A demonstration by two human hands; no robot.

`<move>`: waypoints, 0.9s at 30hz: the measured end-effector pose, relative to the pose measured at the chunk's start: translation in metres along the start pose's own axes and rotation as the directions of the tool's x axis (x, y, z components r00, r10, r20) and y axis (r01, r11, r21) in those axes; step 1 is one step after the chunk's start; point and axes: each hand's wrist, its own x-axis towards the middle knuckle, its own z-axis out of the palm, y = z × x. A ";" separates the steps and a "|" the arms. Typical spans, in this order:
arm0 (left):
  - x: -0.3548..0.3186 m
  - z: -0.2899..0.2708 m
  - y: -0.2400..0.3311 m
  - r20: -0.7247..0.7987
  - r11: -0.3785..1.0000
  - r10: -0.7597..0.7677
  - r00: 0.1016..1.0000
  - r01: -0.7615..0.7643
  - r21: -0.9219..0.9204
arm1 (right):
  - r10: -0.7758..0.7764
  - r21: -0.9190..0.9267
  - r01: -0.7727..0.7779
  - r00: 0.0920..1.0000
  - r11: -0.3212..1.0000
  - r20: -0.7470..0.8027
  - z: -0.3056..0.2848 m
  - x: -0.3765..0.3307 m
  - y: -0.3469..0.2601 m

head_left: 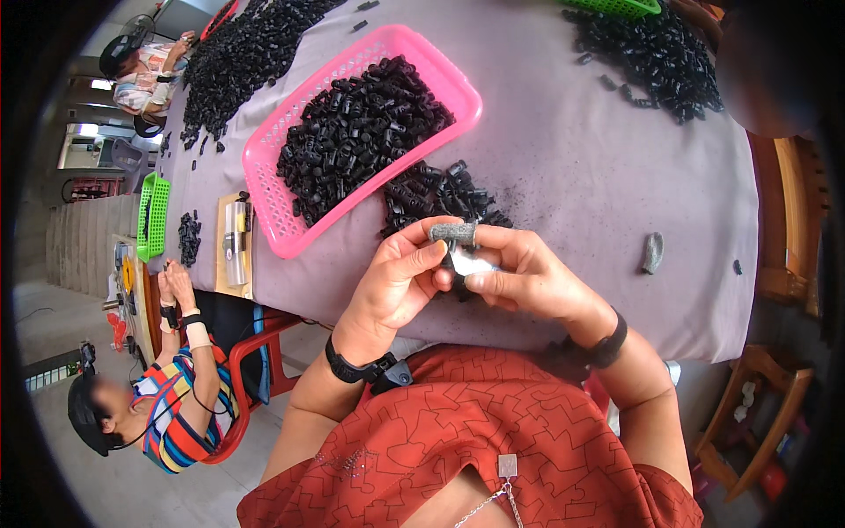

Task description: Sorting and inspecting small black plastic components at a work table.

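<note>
Head view looks down on both hands meeting over the near edge of a grey-clothed counter. Left hand has its grip closed, thumb and fingertips pinching a small grey sleeve at the sleeve's nine o'clock side. Right hand is closed too, fingers curled around a small white piece just under the sleeve, touching it. Each wrist carries a black band. At twelve o'clock from the hands lies a loose heap of black parts; at eleven o'clock, a pink basket is full of the same parts. A second grey sleeve lies alone at three o'clock, well apart. A seated person works at eight o'clock.
</note>
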 end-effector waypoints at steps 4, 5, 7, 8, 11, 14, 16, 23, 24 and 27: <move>0.000 -0.001 -0.002 0.057 1.000 -0.012 0.998 0.013 -0.008 | -0.009 -0.021 0.008 0.999 1.000 -0.039 0.000 0.000 -0.002; -0.001 -0.001 -0.002 0.049 1.000 -0.013 0.999 0.014 -0.011 | -0.008 -0.022 0.007 0.999 1.000 -0.040 0.001 0.000 -0.003; 0.001 -0.001 0.000 0.048 1.000 -0.009 0.999 0.010 -0.023 | -0.007 0.016 0.007 1.000 1.000 0.009 0.001 0.000 -0.006; 0.002 -0.001 0.000 0.044 0.999 -0.005 0.999 0.007 -0.035 | -0.006 0.014 0.006 1.000 1.000 0.009 0.000 -0.001 -0.006; 0.003 0.001 0.003 0.038 1.000 -0.011 0.999 0.012 -0.023 | 0.005 0.020 -0.006 0.998 1.000 0.068 0.000 -0.001 -0.006; 0.002 0.000 -0.001 0.058 0.999 -0.018 0.998 0.020 -0.040 | 0.000 -0.004 0.001 0.997 1.000 0.081 0.001 -0.001 -0.004; 0.003 0.000 -0.002 0.073 0.998 -0.030 0.997 0.034 -0.061 | -0.012 0.005 0.012 0.996 1.000 0.084 0.000 -0.001 -0.003; 0.001 -0.002 -0.003 0.066 0.992 -0.068 0.995 0.074 -0.098 | -0.041 0.035 0.039 0.997 0.999 0.061 0.003 0.000 -0.003; 0.001 -0.002 -0.003 0.066 0.992 -0.068 0.996 0.074 -0.099 | -0.039 0.034 0.037 0.997 0.999 0.061 0.003 -0.001 -0.002; 0.000 -0.002 -0.003 0.130 0.992 -0.082 0.988 0.094 -0.085 | -0.027 -0.013 0.027 0.999 1.000 0.029 -0.004 0.001 0.001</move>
